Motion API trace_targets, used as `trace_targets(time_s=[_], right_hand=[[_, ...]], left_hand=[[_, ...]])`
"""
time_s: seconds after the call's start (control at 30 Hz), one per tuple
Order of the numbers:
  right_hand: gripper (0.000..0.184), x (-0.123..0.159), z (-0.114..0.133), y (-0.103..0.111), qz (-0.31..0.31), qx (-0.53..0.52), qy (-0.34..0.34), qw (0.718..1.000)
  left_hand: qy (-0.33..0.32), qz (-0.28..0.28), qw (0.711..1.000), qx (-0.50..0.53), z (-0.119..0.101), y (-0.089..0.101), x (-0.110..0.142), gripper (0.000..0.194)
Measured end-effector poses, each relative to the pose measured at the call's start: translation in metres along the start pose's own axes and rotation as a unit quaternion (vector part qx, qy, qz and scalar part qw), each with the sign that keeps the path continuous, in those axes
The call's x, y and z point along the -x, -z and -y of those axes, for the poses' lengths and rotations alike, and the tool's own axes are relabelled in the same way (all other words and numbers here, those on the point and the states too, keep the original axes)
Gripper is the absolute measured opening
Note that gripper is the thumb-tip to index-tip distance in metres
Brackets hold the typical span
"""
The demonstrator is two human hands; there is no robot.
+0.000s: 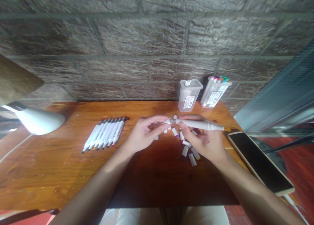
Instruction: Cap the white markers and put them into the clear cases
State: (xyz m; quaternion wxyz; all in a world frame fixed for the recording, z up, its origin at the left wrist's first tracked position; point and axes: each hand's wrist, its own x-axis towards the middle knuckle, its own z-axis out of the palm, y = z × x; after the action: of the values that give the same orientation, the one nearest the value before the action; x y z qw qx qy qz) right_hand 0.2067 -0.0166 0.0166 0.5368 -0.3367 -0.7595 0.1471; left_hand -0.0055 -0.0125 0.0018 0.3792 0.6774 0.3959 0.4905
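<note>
Two hands work over the bench (61,182) in the head view, meeting just right of the frame's centre. The right hand (207,141) is closed around the barrel of a white marker (200,123), which lies nearly level, its tip end pointing left. The left hand (147,133) is closed to a pinch, thumb against forefinger, on a small white piece that appears to be a cap (167,121); the fingertips partly hide it, and whether it touches the tip cannot be told.

Handling guidance: keep cap and marker on one axis. Grip the barrel close to the joint, so that the long rear end does not swing. Apply force straight along the axis; a skewed cap could catch or bend the nib. Keep fingers off the nib to avoid ink transfer. Hold the work clear of the loose caps (192,159) below, since a dropped piece could mix with them.

Reference positions: a row of markers (104,133) lies left of centre; two clear containers (188,95) stand upper right; a phone (261,164) lies lower right.
</note>
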Motion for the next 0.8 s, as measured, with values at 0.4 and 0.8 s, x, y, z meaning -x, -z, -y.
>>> trace_targets(time_s=[0.4,0.8], right_hand=[[0.018,-0.009,-0.008,0.012,-0.118,-0.019,-0.066,0.991],[0.048,-0.010,-0.022,0.022,0.013,0.001,0.006,1.000]], left_hand=[[0.014,0.008,0.998,0.064,-0.005,0.002,-0.002,0.026],[0.057,0.007,0.997,0.051,-0.006,0.004,-0.008,0.034]])
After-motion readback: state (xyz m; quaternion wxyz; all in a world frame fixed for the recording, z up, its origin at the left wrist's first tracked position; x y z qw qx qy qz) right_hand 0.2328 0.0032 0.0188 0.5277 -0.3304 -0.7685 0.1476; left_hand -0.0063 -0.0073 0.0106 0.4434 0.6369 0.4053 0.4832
